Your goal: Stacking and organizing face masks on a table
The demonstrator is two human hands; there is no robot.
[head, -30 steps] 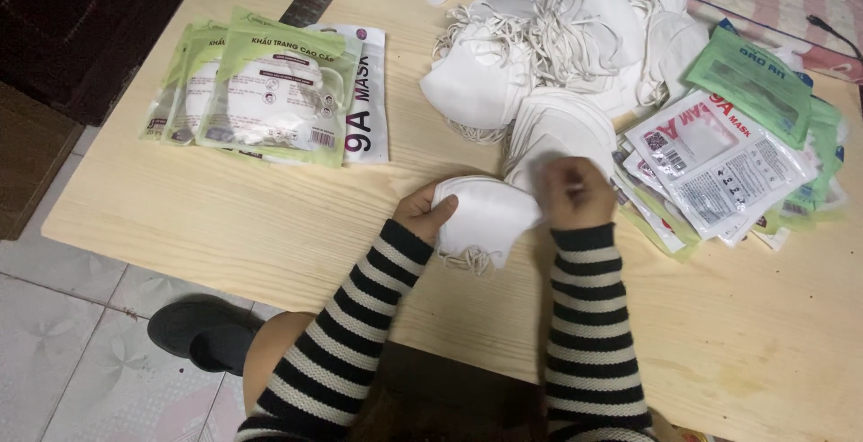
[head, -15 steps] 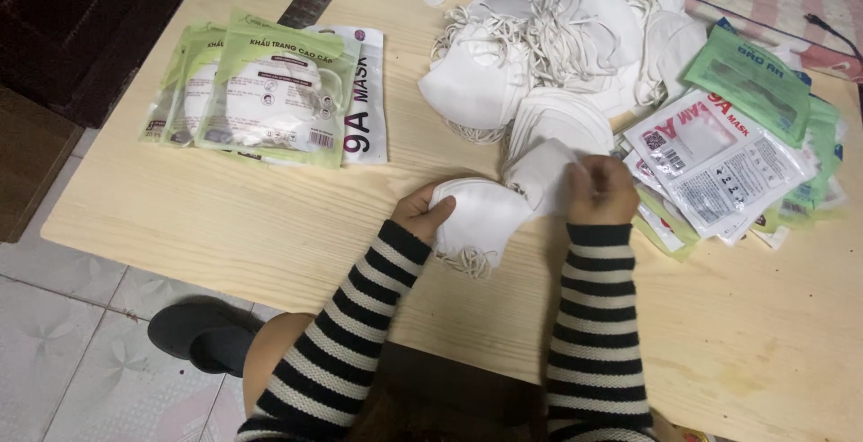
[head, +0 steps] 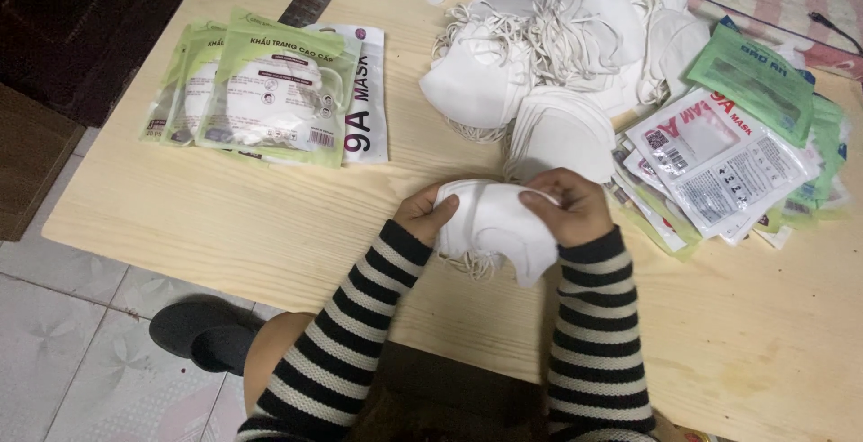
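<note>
Now gripping a white mask stack [head: 493, 224] from both sides: left hand [head: 422, 213] with fingers clenched on its left end, right hand [head: 568, 208] clenched on its right. Held just above the desk [head: 270, 226] near the front edge. Behind, loose masks [head: 557, 37]; green packs [head: 261, 91] toward the left edge, empty pouches [head: 728, 159] toward the right.

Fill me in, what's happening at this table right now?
A person in striped sleeves holds a small stack of white face masks with both hands, left hand and right hand gripping its two ends just above the wooden table. A heap of loose white masks lies beyond the hands. Filled green packets sit to the left, and flat packets are piled to the right.
</note>
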